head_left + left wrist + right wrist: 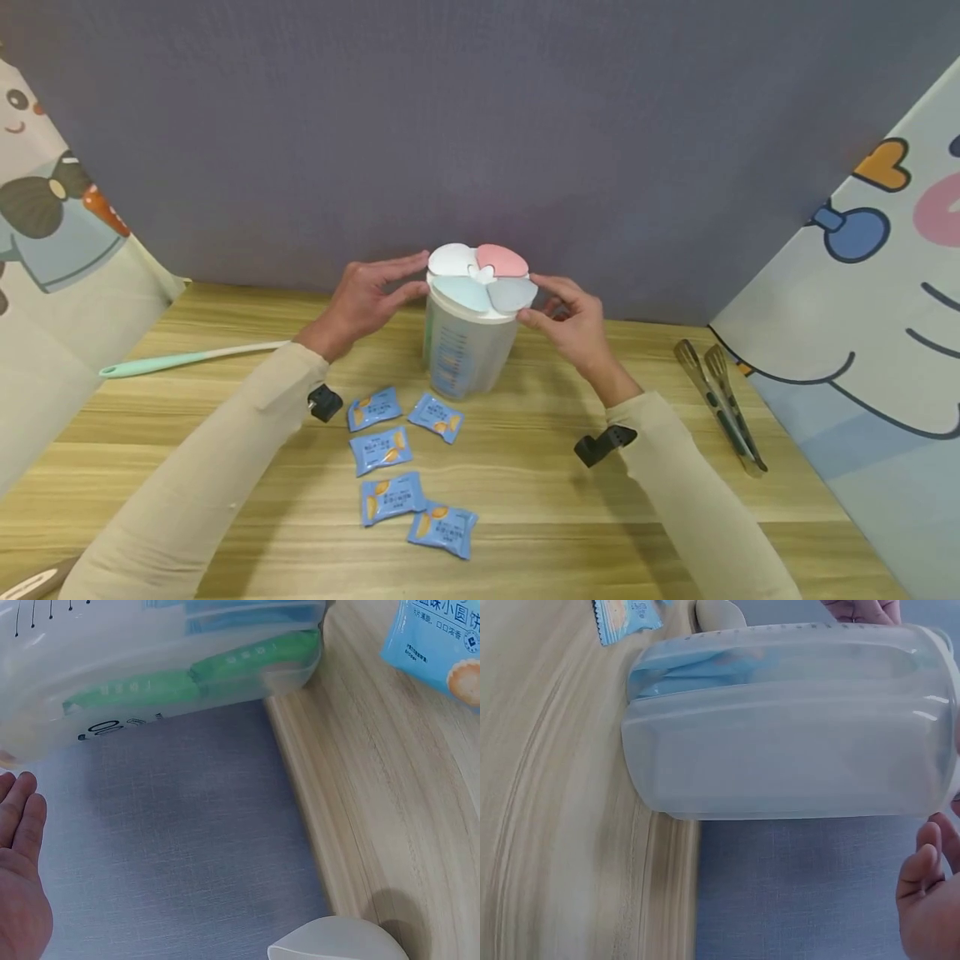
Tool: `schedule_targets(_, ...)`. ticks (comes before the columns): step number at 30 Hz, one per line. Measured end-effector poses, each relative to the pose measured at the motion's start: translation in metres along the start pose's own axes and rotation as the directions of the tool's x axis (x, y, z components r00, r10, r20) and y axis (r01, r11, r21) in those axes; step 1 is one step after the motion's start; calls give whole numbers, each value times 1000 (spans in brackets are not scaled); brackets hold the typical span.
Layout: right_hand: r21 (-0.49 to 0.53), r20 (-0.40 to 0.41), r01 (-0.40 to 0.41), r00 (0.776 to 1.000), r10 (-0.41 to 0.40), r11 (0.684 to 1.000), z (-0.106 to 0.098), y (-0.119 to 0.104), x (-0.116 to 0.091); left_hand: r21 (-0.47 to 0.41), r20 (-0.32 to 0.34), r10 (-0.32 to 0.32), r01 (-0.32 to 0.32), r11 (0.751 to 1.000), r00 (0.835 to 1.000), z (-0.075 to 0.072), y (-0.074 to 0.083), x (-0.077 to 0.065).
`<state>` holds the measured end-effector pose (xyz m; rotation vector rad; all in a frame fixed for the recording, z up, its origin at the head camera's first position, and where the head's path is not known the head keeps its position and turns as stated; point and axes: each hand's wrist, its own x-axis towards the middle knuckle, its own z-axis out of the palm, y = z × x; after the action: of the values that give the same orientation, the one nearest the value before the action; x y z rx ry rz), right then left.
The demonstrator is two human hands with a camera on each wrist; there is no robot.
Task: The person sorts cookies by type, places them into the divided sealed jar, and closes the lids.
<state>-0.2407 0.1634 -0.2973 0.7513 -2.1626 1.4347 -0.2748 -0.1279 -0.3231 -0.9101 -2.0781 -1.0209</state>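
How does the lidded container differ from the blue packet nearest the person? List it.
Pose: the container stands upright; the packet lies flat.
Size: the container is much larger than the packet.
Look: the container is translucent under a multicoloured lid; the packet is blue with orange pictures.
Handling: the left hand and right hand flank the container; neither is at the packet.
Shared: both bear printing.

The head camera is looking down and forward across this table (540,500); the left wrist camera (327,403) and right wrist camera (600,447) are peering close from either side of the canister (483,350), sharing it and the grey backdrop (480,125).
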Motion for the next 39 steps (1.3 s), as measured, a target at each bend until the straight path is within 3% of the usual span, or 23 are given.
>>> schedule_targets(9,17,-83,91,993,-89,996,5,3,-5,12,-27,28,-28,1000,999,3,-2,0)
schedule_targets(14,8,-95,107,990,-106,994,9,-1,-8,18,-22,8,-8,1000,1000,3,0,-1)
schedule_targets(18,45,-51,104,994,-101,994,6,-2,-6,13,8,-17,17,1000,1000,2,2,-3)
schedule_targets(23,74,87,15,996,-21,997,-4,9,2,1,16,-9,9,1000,1000,3,6,-3)
schedule_targets(30,86,262,-121,960,94,989,-11,36,15,-1,50,-69,69,998,996,7,8,-2)
schedule_targets(33,126,277,-129,957,90,984,-9,36,17,-2,76,-96,97,995,992,8,10,-1)
schedule_targets(39,139,190,-87,980,60,986,-2,17,12,19,135,-174,173,985,976,10,13,2)
